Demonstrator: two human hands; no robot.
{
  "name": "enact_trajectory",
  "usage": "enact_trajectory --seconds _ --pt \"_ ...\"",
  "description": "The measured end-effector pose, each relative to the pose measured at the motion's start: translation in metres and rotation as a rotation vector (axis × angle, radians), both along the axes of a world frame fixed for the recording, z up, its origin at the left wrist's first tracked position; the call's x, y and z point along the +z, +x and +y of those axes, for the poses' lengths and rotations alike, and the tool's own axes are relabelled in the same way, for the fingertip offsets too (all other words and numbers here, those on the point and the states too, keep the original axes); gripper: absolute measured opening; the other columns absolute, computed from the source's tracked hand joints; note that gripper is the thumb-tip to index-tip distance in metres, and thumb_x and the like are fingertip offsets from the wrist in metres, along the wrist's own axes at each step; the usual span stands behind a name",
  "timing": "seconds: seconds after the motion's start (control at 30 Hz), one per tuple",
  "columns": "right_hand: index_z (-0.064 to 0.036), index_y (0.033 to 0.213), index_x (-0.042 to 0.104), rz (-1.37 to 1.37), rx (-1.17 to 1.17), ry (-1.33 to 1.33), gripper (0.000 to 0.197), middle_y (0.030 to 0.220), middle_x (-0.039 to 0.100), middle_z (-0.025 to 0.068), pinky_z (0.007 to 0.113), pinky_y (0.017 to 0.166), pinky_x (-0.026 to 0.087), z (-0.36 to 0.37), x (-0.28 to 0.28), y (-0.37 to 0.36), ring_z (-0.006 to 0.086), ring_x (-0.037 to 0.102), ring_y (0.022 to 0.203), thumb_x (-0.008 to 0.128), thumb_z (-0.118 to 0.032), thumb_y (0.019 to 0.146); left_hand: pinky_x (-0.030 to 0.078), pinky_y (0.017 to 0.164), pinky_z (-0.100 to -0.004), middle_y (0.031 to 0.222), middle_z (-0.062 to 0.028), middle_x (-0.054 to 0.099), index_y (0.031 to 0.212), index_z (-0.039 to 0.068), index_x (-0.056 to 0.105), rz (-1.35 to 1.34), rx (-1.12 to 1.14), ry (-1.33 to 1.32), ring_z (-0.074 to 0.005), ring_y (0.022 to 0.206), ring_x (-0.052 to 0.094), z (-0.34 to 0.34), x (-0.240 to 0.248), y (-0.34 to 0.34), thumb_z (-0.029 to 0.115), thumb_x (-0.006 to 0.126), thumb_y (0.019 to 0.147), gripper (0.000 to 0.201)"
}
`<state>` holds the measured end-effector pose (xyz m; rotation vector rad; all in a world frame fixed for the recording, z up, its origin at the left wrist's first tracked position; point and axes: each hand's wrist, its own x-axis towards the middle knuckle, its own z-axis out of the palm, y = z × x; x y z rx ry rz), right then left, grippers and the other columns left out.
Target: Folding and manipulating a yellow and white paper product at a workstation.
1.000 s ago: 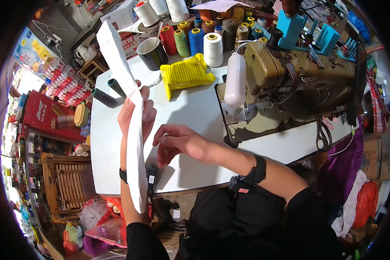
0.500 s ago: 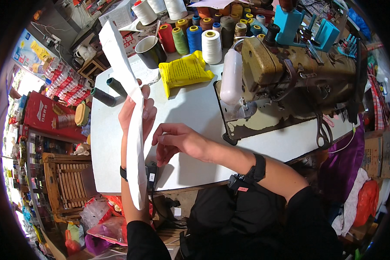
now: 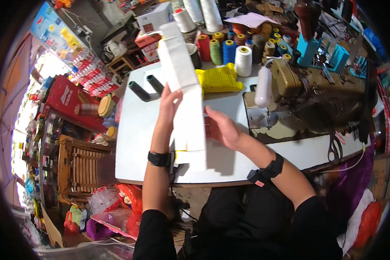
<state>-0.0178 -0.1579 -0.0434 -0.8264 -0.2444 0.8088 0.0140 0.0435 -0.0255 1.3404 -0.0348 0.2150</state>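
A long white folded strip (image 3: 184,82), cloth or paper, stands nearly upright above the table, with creases and small yellow marks at its edges. My left hand (image 3: 170,106) grips its left edge, fingers closed on it and partly hidden. Beside the right edge, my right hand (image 3: 224,129) has its thumb apart from its fingers, whose tips pass behind the strip or are blurred. Two dark green thread cones (image 3: 139,91) lie left of the strip. Behind it are a yellow packet (image 3: 221,79) and a dark mug (image 3: 193,56), both partly covered.
An old brown sewing machine (image 3: 310,86) occupies the table's right side, with black scissors (image 3: 335,147) near the front edge. Several thread spools (image 3: 243,61) line the back of the white table (image 3: 136,143). A wooden chair (image 3: 84,169) stands at the left.
The white strip has turned from nearly edge-on to show its broad face. My right hand has come up to its right edge. The whole view has shifted.
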Motion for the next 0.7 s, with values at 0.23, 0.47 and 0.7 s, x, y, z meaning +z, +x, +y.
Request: enact_trajectory --seconds 0.23,0.47,0.7 --pt "-0.0036 0.138 0.04 -0.152 0.007 0.023 0.049 0.121 0.058 0.0062 0.031 0.096 0.047 0.0 0.019 -0.003 0.015 0.06 0.107 0.06 -0.02 0.096 0.05 0.088 -0.0314 0.12 -0.0126 0.059 0.138 0.004 0.042 -0.04 -0.047 -0.03 -0.0217 0.106 0.06 -0.009 0.023 -0.013 0.008 0.058 0.082 0.059" --pt "-0.0016 0.133 0.042 -0.233 -0.098 -0.044 0.048 0.116 0.06 0.0097 0.03 0.092 0.05 -0.005 0.014 0.013 0.0153 0.061 0.106 0.062 -0.008 0.09 0.043 0.102 -0.0333 0.133 -0.0139 0.052 0.141 0.002 0.038 -0.099 -0.175 -0.171 -0.0235 0.12 0.054 -0.009 0.022 -0.009 0.008 0.052 0.087 0.056" --pt "-0.0002 0.136 0.041 -0.271 -0.107 -0.094 0.054 0.118 0.06 0.0104 0.031 0.096 0.048 -0.005 0.017 0.014 0.0176 0.06 0.108 0.062 -0.009 0.087 0.044 0.101 -0.0321 0.128 -0.0116 0.054 0.137 0.002 0.041 -0.081 -0.219 -0.211 -0.0212 0.118 0.055 -0.003 0.02 -0.009 -0.006 0.054 0.081 0.059"
